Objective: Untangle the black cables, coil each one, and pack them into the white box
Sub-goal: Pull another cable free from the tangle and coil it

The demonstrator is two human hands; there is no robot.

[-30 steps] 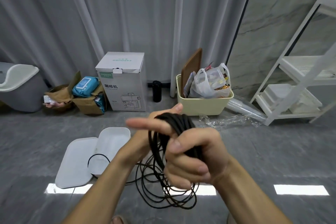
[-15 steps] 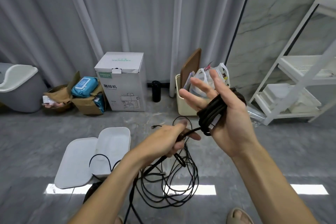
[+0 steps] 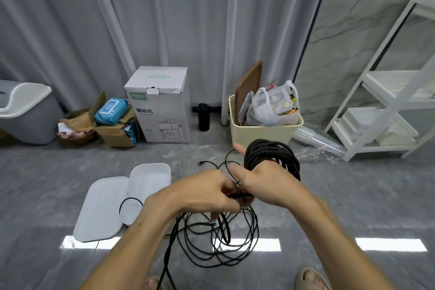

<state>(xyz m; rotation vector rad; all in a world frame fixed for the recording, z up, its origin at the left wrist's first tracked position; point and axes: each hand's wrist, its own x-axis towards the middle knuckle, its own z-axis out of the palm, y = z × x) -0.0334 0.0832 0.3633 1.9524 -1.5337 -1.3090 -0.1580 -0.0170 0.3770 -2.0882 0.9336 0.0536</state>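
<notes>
A thick black cable coil is wound around the fingers of my right hand, whose back faces the camera. My left hand pinches the cable's loose end right beside the right hand's wrist. Below both hands a loose tangle of thin black cables lies on the grey floor. The open white box sits on the floor to the left, its lid beside it. One black cable loops over the box's near rim.
Against the curtain stand a white coffee-machine carton, a cardboard box with blue wipes, a black bottle and a cream bin with bags. A white shelf rack stands at right. A grey bin is far left. My sandalled feet show at the bottom.
My right hand has turned palm-down and dropped lower with more cable wound on it. My left hand has moved up to the right wrist with the cable's end.
</notes>
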